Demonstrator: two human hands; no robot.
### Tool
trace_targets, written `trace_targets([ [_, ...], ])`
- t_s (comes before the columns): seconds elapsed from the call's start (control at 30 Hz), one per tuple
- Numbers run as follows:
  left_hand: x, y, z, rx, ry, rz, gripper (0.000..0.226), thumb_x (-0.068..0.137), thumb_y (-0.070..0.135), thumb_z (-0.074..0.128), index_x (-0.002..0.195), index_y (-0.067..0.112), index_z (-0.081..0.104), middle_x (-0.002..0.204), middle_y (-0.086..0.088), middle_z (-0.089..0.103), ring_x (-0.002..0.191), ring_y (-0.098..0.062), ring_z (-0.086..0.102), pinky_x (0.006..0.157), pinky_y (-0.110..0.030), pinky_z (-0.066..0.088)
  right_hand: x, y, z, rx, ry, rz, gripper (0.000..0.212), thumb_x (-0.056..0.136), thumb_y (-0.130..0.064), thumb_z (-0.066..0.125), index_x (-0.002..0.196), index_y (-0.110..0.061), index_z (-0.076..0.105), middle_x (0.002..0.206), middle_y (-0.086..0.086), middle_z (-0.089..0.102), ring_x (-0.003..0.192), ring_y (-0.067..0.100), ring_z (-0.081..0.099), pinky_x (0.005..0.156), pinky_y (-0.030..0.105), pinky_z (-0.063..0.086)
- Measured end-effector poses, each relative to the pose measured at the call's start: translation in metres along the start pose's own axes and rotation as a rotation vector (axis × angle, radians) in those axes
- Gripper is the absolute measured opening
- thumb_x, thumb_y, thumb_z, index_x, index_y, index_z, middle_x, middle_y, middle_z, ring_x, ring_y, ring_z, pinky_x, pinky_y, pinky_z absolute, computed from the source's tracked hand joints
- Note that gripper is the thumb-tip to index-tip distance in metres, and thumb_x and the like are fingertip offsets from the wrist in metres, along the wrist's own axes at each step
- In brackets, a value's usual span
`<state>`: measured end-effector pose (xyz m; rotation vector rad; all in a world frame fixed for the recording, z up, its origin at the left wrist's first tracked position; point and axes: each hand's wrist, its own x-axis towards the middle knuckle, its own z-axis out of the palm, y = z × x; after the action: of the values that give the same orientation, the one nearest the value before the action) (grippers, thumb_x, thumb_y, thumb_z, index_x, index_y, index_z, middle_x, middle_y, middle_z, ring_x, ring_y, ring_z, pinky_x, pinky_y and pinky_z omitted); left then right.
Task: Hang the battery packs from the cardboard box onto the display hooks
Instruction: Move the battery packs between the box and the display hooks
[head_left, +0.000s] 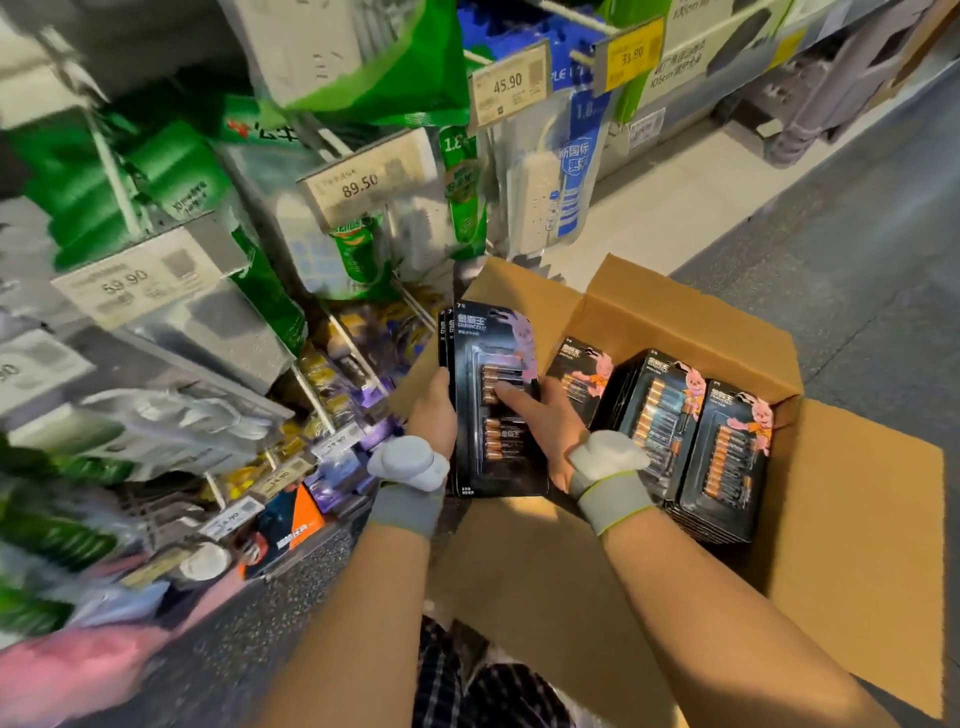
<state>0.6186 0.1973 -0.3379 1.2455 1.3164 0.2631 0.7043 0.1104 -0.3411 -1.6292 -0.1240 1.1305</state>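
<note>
Both hands hold one bundle of battery packs (500, 400) upright over the near-left part of an open cardboard box (691, 322). The bundle is several flat black cards pressed together, with the front card facing the camera and showing two rows of copper-topped batteries.

The left hand (432, 410) grips the bundle's left edge, its fingers wrapped out of sight behind the cards. The right hand (545, 431) clasps the right edge, with the thumb laid across the front over the upper row of batteries and the other fingers hidden behind. Each wrist wears a bunched grey-and-white cuff.

Inside the box, to the right of the bundle, more stacks of battery packs (727, 457) lean side by side against each other, filling the right half. The box flaps stand open: two rise at the far side and one lies flat to the right. The box sits on a grey floor (857, 260).

To the left hangs a crowded display, much of it blurred. White display hooks (311, 397) jut out low down, just left of the bundle, carrying small yellow and purple packets. Higher up are green and white packages and a price tag (363, 182) reading 89.50. A bagged white power strip (540, 202) hangs beyond the box's far edge.
</note>
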Motion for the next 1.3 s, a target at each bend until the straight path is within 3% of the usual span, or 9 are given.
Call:
trace_targets([
  [0.1, -0.008, -0.005, -0.028, 0.033, 0.031, 0.027, 0.037, 0.104, 0.031, 0.03, 0.109, 0.006, 0.056, 0.123, -0.019, 0.057, 0.117, -0.034, 0.051, 0.094, -0.031, 0.037, -0.012, -0.004, 0.024, -0.021, -0.062, -0.005, 0.066, 0.065, -0.046, 0.08, 0.117, -0.02, 0.048, 0.111, 0.013, 0.066, 0.099, 0.037, 0.066, 0.088, 0.056, 0.053],
  [0.2, -0.012, -0.009, -0.054, 0.034, 0.106, -0.017, 0.046, 0.105, 0.034, 0.027, 0.133, 0.005, 0.05, 0.142, -0.018, 0.048, 0.131, -0.034, 0.044, 0.101, -0.031, 0.034, -0.015, -0.006, 0.046, -0.067, -0.087, -0.05, 0.061, 0.07, -0.043, 0.079, 0.116, -0.018, 0.048, 0.109, 0.01, 0.065, 0.093, 0.03, 0.067, 0.087, 0.05, 0.054],
  [0.3, -0.019, -0.008, -0.087, -0.01, 0.146, -0.01, 0.047, 0.105, 0.035, 0.029, 0.136, 0.006, 0.051, 0.142, -0.014, 0.047, 0.13, -0.03, 0.044, 0.109, -0.035, 0.033, -0.022, -0.005, 0.078, -0.117, -0.128, -0.085, 0.053, 0.08, -0.034, 0.075, 0.118, -0.012, 0.045, 0.109, 0.012, 0.063, 0.091, 0.026, 0.066, 0.084, 0.044, 0.055],
  [0.43, -0.028, -0.02, -0.125, -0.087, 0.208, -0.018, 0.059, 0.094, 0.052, 0.043, 0.127, 0.005, 0.057, 0.139, -0.017, 0.052, 0.129, -0.035, 0.047, 0.111, -0.043, 0.034, -0.036, -0.001, 0.119, -0.175, -0.168, -0.103, 0.054, 0.079, -0.039, 0.074, 0.115, -0.013, 0.044, 0.112, 0.013, 0.062, 0.1, 0.031, 0.063, 0.092, 0.05, 0.051],
  [0.57, -0.043, -0.048, -0.163, 0.041, 0.226, -0.018, 0.047, 0.102, 0.034, 0.03, 0.136, 0.009, 0.05, 0.139, -0.021, 0.05, 0.127, -0.036, 0.048, 0.108, -0.044, 0.036, -0.053, 0.018, 0.154, -0.232, -0.237, -0.099, 0.052, 0.079, -0.041, 0.072, 0.116, -0.013, 0.048, 0.114, 0.009, 0.061, 0.104, 0.027, 0.061, 0.094, 0.046, 0.05],
  [0.73, -0.064, -0.077, -0.201, -0.122, 0.252, -0.112, 0.056, 0.098, 0.049, 0.033, 0.133, 0.012, 0.056, 0.139, -0.011, 0.053, 0.126, -0.03, 0.05, 0.111, -0.044, 0.034, -0.08, 0.044, 0.184, -0.238, -0.288, -0.047, 0.03, 0.089, -0.026, 0.065, 0.111, -0.011, 0.05, 0.09, 0.001, 0.061, 0.082, 0.017, 0.06, 0.066, 0.023, 0.051],
  [0.93, -0.101, -0.096, -0.241, -0.176, 0.353, -0.122, 0.05, 0.101, 0.041, 0.033, 0.135, 0.009, 0.053, 0.142, -0.016, 0.049, 0.13, -0.032, 0.044, 0.11, -0.035, 0.031, -0.121, 0.066, 0.219, -0.222, -0.324, -0.053, 0.033, 0.083, -0.037, 0.069, 0.103, -0.017, 0.05, 0.099, 0.008, 0.062, 0.089, 0.022, 0.063, 0.075, 0.025, 0.053],
  [1.1, -0.128, -0.105, -0.275, -0.296, 0.475, -0.127, 0.057, 0.101, 0.047, 0.035, 0.141, 0.007, 0.046, 0.149, -0.013, 0.041, 0.135, -0.03, 0.039, 0.113, -0.033, 0.027, -0.153, 0.066, 0.25, -0.299, -0.382, -0.147, 0.034, 0.09, -0.035, 0.063, 0.113, -0.013, 0.051, 0.089, -0.011, 0.055, 0.078, 0.002, 0.055, 0.054, 0.006, 0.04],
  [1.3, -0.16, -0.093, -0.291, -0.475, 0.549, -0.046, 0.057, 0.102, 0.042, 0.035, 0.144, 0.004, 0.038, 0.152, -0.014, 0.035, 0.141, -0.026, 0.032, 0.109, -0.026, 0.023, -0.184, 0.048, 0.267, -0.351, -0.456, -0.258, 0.041, 0.089, -0.037, 0.064, 0.118, -0.011, 0.051, 0.111, 0.005, 0.063, 0.098, 0.018, 0.063, 0.085, 0.032, 0.052],
])
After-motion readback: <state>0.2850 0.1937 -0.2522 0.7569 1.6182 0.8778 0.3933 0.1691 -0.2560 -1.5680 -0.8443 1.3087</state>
